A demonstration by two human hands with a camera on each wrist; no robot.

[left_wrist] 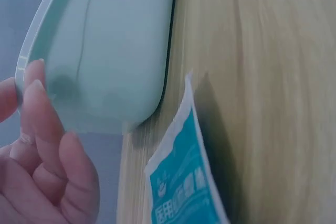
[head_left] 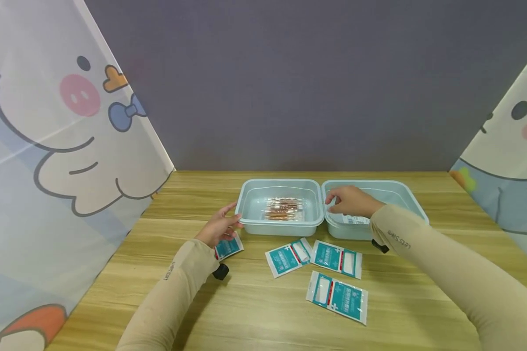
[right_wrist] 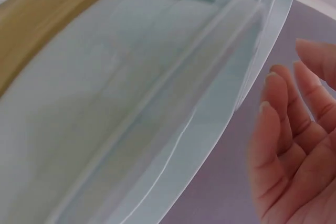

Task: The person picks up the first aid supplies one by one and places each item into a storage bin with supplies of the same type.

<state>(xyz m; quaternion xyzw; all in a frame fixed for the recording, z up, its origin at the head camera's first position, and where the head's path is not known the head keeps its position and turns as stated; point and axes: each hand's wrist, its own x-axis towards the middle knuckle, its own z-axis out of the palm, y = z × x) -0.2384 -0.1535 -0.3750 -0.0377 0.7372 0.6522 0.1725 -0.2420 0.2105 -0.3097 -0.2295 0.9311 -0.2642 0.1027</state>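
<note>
My left hand (head_left: 219, 228) pinches the left rim of a pale blue plastic tub (head_left: 274, 228). In the left wrist view, the thumb and fingers lie on either side of that rim. Inside the tub are cotton swabs (head_left: 283, 208) with brown sticks, in clear wrapping. My right hand (head_left: 353, 201) hovers over a second pale blue tub (head_left: 401, 195), its fingers loosely bent and holding nothing. Under it lies a white printed packet (head_left: 355, 220), partly hidden by the hand. A teal and white packet (head_left: 230, 247) lies beneath my left hand, partly covered.
More teal and white packets lie in front of the tubs: one packet (head_left: 289, 257) is angled, another packet (head_left: 336, 259) is beside it, and a third packet (head_left: 337, 296) is nearer. The tubs stand side by side on the wooden table (head_left: 254, 312). A grey panel (head_left: 272, 87) rises behind.
</note>
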